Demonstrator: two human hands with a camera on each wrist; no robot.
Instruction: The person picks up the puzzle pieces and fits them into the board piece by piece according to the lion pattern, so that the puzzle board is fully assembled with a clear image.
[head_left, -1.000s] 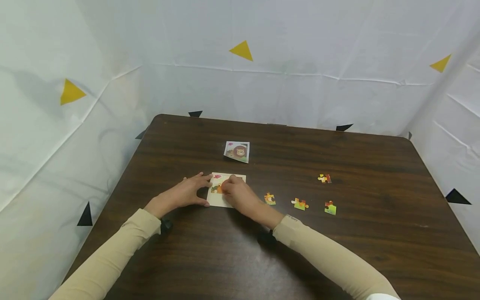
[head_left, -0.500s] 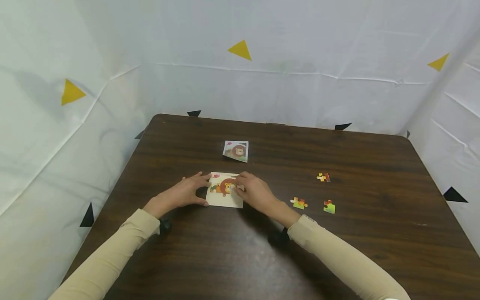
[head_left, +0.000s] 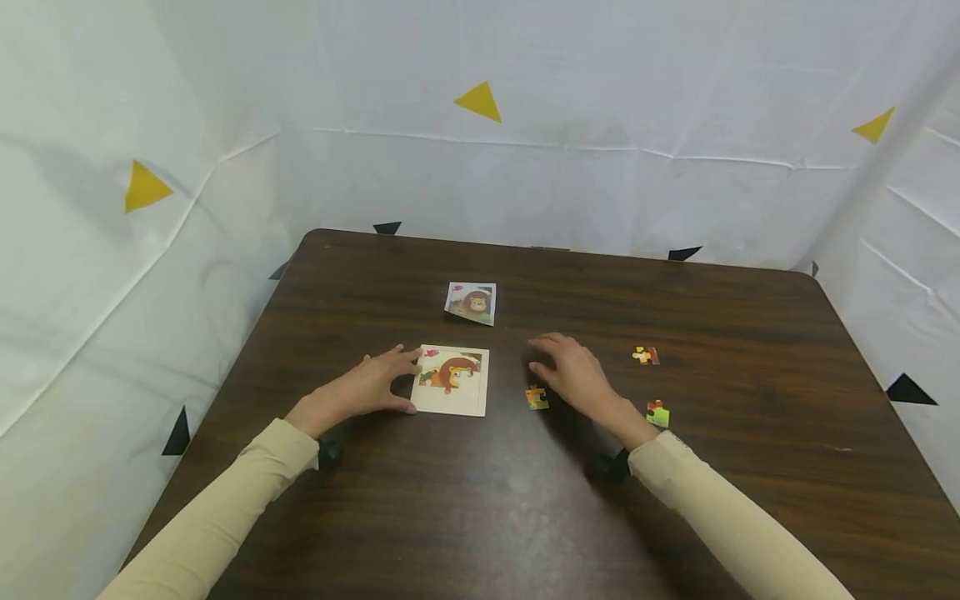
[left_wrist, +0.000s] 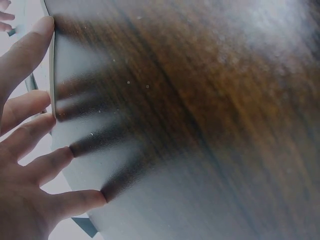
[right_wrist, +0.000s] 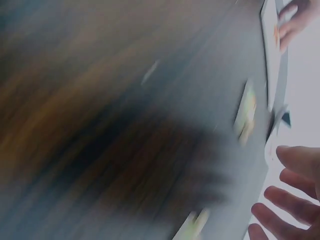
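My left hand [head_left: 367,385] lies beside the pale square puzzle board [head_left: 453,404], its spread fingers and thumb touching the left edge. Part of a lion picture, with mane and face, shows on the board, and its lower part is bare. To the right, my right hand [head_left: 577,379] hovers over the table with relaxed fingers and nothing between them. Just left of its wrist lies an orange puzzle piece [head_left: 537,397]. Other loose pieces sit further right: one yellow and red [head_left: 645,356], one green and red [head_left: 657,413]. In the right wrist view, the fingers [right_wrist: 292,205] are apart from a blurred piece [right_wrist: 245,112].
Behind the board lies a small printed lion card [head_left: 471,303] with a lifted front edge. The dark wooden table [head_left: 465,500] extends to white sheeting [head_left: 570,200] on its back and sides, marked with yellow and black triangles.
My right hand has moved right, from over the board to above the loose pieces, uncovering the lion picture. It now hides a piece that showed earlier. The left hand stays at the board's edge.
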